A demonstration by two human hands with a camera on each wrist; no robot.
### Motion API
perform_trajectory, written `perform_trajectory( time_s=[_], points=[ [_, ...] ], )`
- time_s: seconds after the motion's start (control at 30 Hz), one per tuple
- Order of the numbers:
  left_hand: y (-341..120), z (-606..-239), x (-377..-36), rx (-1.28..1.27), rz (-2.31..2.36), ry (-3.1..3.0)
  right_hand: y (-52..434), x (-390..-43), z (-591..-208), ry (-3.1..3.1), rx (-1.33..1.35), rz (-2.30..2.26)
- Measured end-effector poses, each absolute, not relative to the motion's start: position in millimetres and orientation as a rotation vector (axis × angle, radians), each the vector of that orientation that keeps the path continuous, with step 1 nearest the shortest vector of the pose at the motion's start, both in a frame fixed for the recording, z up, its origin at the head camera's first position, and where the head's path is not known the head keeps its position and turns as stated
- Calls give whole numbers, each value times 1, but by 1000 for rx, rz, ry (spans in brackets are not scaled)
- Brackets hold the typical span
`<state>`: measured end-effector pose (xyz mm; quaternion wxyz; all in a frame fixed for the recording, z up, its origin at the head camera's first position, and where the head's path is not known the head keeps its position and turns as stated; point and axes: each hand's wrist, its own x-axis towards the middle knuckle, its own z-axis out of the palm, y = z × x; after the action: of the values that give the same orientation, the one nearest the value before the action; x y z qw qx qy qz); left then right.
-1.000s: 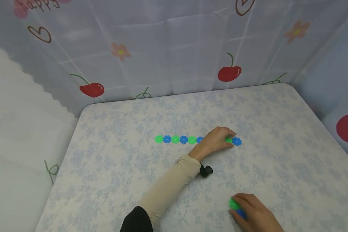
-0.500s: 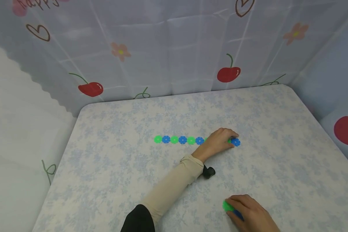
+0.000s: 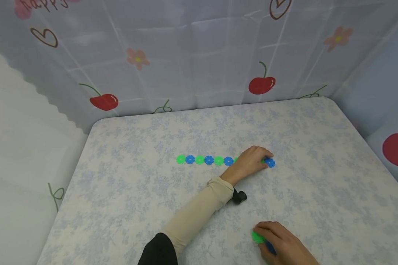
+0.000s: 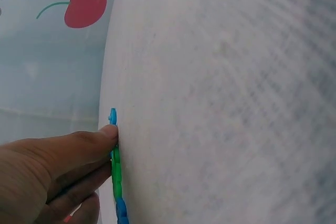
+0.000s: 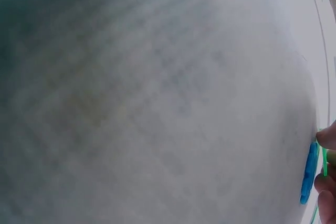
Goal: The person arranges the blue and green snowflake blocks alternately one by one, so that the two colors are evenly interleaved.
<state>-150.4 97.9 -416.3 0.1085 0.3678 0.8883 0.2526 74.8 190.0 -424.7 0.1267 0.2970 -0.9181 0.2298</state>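
Observation:
A straight row of alternating green and blue notched plastic discs (image 3: 209, 160) lies across the middle of the table. My left hand (image 3: 248, 163) reaches over its right part and covers several discs. Thumb and fingers pinch the row near the blue end disc (image 3: 269, 162), which sticks out past the fingertips in the left wrist view. Nearer the front edge, my right hand (image 3: 283, 244) holds a green disc (image 3: 258, 237) between thumb and fingers. A blue disc (image 5: 310, 174) lies against the table right beside it, partly under that hand.
The table (image 3: 126, 191) has a pale floral cover. A printed curtain (image 3: 192, 66) hangs along its back edge, with more cloth on the left and right sides. A black wrist camera (image 3: 239, 197) juts from the left sleeve.
My right hand has slid a little to the left with the green disc. The left hand has shifted slightly right along the row and still pinches its end.

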Motion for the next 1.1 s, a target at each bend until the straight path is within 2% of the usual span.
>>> perform_trajectory(
  time_s=[0.2,0.33,0.53,0.83,1.1],
  points=[
    [97,-416,-151,1091,758,2609,191,69,-419,-2696,840,672],
    [96,-415,-151,1086,760,2604,195,59,-411,-2802,665,664],
    [97,-417,-151,1094,765,2603,215,27,-409,-2829,455,688],
    [100,-420,-153,1123,738,2601,245,-23,-408,-2787,368,666],
    [99,-419,-153,1123,729,2609,258,-50,-410,-2766,337,703]
  ],
)
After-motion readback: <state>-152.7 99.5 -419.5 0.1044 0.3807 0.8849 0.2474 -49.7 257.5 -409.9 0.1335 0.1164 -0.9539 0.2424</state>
